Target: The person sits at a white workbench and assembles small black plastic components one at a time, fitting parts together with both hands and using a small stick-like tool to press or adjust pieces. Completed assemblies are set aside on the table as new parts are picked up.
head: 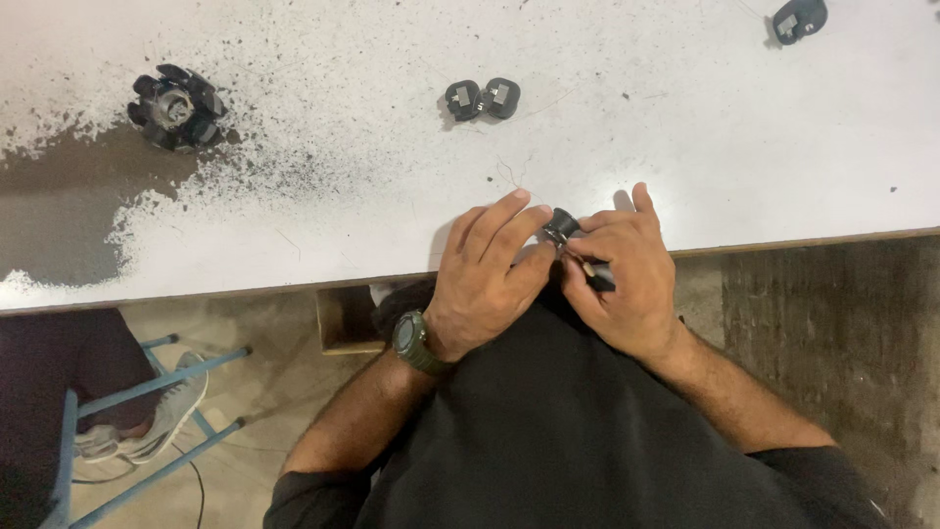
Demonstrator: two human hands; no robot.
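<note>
My left hand (487, 269) and my right hand (624, 274) meet at the near edge of a white worktable (685, 147). Between their fingertips sits a small black round part (561, 225), pinched from both sides. My right hand also grips a thin dark tool (597, 279) whose tip points at the part. A dark green watch (416, 343) is on my left wrist. Most of the small part is hidden by my fingers.
Two small black parts (482, 99) lie side by side at the table's middle back. A black ring-shaped assembly (177, 108) stands at the far left on a worn, speckled grey patch. Another black piece (799, 20) lies at the top right. A blue stool frame and another person's shoe (157, 416) are at lower left.
</note>
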